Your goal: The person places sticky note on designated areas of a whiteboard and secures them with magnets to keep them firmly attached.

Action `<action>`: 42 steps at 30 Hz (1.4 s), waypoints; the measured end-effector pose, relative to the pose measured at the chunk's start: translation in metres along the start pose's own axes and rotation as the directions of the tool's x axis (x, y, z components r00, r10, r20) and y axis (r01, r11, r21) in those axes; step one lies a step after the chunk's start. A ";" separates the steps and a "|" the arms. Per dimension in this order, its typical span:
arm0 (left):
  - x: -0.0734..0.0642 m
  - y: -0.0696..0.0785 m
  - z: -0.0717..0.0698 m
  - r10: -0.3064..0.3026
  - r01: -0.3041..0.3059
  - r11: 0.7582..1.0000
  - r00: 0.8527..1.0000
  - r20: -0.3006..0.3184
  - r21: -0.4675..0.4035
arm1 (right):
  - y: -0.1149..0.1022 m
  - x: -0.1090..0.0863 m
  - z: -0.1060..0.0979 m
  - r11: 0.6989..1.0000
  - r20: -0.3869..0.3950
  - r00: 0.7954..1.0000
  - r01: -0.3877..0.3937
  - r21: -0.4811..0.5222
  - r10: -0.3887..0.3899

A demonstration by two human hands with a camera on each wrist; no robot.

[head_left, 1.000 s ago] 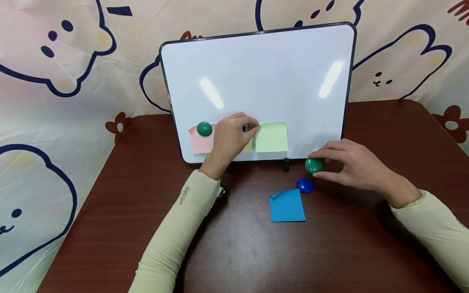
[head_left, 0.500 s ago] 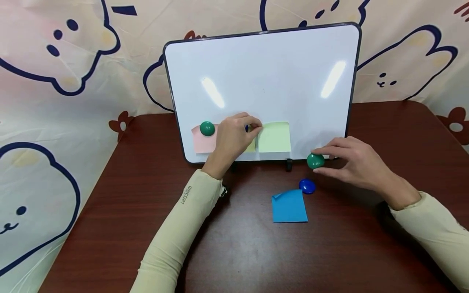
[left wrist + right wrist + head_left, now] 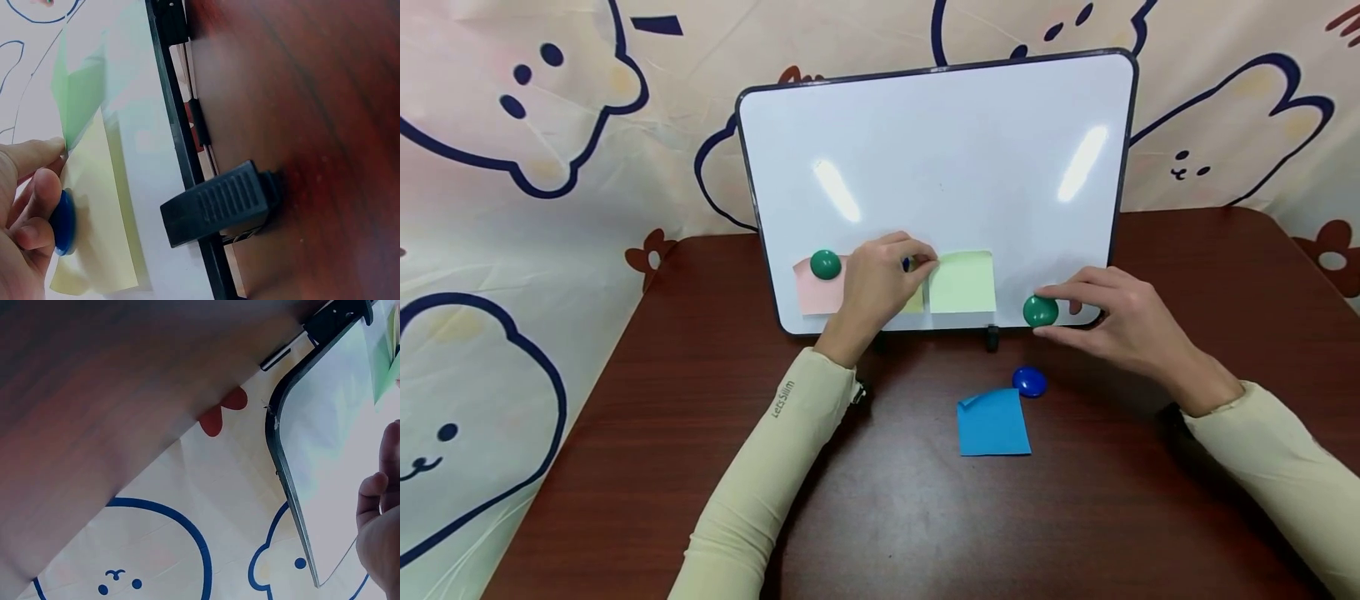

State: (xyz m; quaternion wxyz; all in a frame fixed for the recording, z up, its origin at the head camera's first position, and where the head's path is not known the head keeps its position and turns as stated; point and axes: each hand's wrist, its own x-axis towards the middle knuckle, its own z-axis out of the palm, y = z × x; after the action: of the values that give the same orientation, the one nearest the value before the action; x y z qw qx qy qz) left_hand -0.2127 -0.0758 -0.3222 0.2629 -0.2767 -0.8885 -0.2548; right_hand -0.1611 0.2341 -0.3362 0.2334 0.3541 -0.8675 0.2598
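Observation:
My left hand (image 3: 877, 279) pinches the upper left corner of a light green sticky note (image 3: 962, 285) against the lower part of the whiteboard (image 3: 992, 167). Behind those fingers, a blue magnet (image 3: 63, 222) sits on a yellow sticky note (image 3: 100, 215), partly hidden in the head view. Between thumb and fingers, my right hand (image 3: 1123, 321) grips a round green magnet (image 3: 1041, 311) in front of the board's lower right edge. A pink sticky note (image 3: 817, 295) at the board's left bears another green magnet (image 3: 825, 265). The right wrist view does not show the held magnet.
On the brown table (image 3: 880, 517) lie a blue sticky note (image 3: 994, 427) with a folded corner and a second blue magnet (image 3: 1029, 382) touching or close to it. Black clip feet (image 3: 215, 203) support the board. A printed cloth (image 3: 572, 217) hangs behind.
My right hand has risen with the green magnet, from over the table to the board's lower edge. The left hand keeps its place at the green note's corner.

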 end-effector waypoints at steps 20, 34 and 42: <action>0.000 -0.001 0.001 0.001 -0.001 1.000 1.000 0.003 0.014 | -0.002 0.016 0.013 0.999 -0.031 0.999 -0.035 0.030 0.036; -0.002 -0.001 0.001 -0.017 0.017 1.000 1.000 0.005 0.012 | -0.005 0.024 0.012 1.000 0.008 1.000 0.012 -0.004 -0.012; 0.000 0.000 0.000 0.001 -0.001 1.000 1.000 -0.004 0.017 | -0.008 0.027 0.017 0.990 0.004 0.992 0.123 -0.066 -0.123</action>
State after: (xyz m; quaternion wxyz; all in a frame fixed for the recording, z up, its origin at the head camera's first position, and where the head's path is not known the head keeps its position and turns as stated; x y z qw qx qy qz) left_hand -0.2125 -0.0758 -0.3225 0.2670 -0.2743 -0.8900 -0.2475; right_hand -0.1764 0.2050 -0.3310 0.2607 0.3990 -0.8522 0.2160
